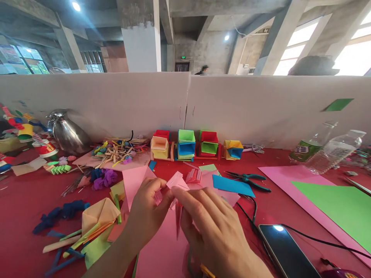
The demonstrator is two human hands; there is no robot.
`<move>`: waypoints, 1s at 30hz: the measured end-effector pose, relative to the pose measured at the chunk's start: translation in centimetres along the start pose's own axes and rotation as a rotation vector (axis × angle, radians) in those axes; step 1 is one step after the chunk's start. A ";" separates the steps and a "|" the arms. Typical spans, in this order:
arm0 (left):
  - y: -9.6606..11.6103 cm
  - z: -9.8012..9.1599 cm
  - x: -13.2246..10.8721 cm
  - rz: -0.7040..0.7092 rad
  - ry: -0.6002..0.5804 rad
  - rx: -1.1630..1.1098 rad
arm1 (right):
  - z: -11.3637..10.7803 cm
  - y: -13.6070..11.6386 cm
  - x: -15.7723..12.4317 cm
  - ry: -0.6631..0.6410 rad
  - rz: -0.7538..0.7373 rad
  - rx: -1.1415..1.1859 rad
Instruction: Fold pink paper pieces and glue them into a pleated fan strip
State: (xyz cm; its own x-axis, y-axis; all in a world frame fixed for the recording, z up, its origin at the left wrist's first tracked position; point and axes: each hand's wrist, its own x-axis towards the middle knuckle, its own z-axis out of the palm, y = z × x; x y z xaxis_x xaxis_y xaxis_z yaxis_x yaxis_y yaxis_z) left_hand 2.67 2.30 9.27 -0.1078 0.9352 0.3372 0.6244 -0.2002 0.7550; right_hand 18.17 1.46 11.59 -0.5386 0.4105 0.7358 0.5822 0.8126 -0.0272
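Observation:
Between my two hands is a small piece of folded pink paper, raised over the table. My left hand pinches its left side with thumb and forefinger. The fingers of my right hand close on its right lower side, hiding part of it. Below lies a larger pink sheet. Just beyond my fingers sits another small folded pink paper piece. A pink sheet stands out behind my left hand, and a blue paper strip lies to the right.
Several coloured folded paper boxes line the white partition. Pliers, a phone with a cable, plastic bottles and green paper are on the right. Paper scraps, sticks and a steel jug are left.

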 end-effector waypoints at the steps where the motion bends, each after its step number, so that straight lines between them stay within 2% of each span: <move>1: 0.1 0.1 -0.1 -0.019 0.014 -0.016 | 0.3 -0.4 0.0 0.006 -0.007 0.027; 5: 0.3 0.4 -0.1 -0.040 0.079 -0.057 | 1.0 -1.4 0.1 0.037 -0.034 0.110; 9: 0.3 0.1 0.2 -0.028 0.109 -0.048 | 0.8 -1.3 0.3 0.080 -0.056 0.122; 14: 0.2 -0.2 0.3 -0.045 0.077 -0.084 | -0.1 -0.6 0.6 0.198 0.069 0.077; 16: 0.0 0.0 0.2 -0.102 0.011 -0.192 | 0.0 -0.4 0.5 0.201 0.081 0.088; 22: -0.8 0.9 0.6 -0.250 -0.140 -0.766 | 0.3 -0.8 -0.3 0.047 -0.037 0.209; 25: -0.6 0.8 0.9 -0.280 -0.131 -0.927 | -0.4 -1.2 -0.2 0.016 -0.041 0.351; 30: -0.1 0.4 0.9 -0.323 -0.113 -1.011 | -1.6 -1.3 0.3 0.023 -0.029 0.550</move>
State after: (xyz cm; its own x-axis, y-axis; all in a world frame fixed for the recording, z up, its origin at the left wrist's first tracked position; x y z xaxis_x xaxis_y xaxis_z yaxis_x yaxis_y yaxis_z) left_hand 2.80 3.25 9.23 -0.0491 0.9985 0.0229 -0.3582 -0.0390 0.9328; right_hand 18.24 -0.12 12.91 -0.5323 0.3808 0.7561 0.1597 0.9222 -0.3521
